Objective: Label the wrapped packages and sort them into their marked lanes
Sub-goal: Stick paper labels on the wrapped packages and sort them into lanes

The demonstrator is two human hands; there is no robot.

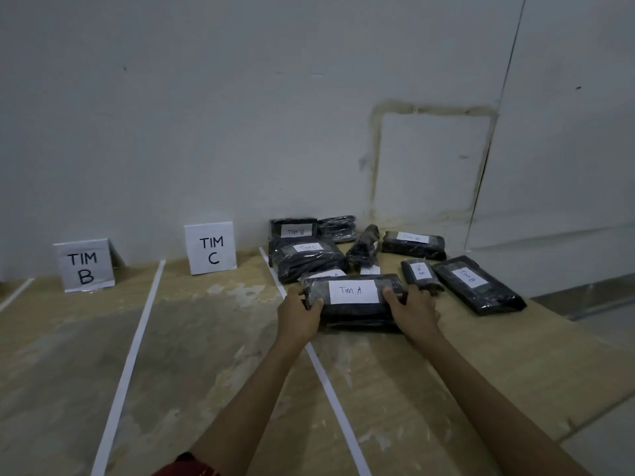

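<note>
Left hand [300,312] and right hand [412,309] grip the ends of the package [357,309] marked Tim A.
Its wrap may slip; the nearest sign [210,249], left of the hands, reads C, so release there would missort.

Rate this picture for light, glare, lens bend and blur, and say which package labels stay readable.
Head view: dim, flat, bluish light, soft shadows only; the wide lens slightly curves the wall seam at right; faint sheen on the Tim C package, no strong glare; the Tim A package, in the grip of the left hand and right hand, reads sharp; the back right label is too soft to read surely.
</note>
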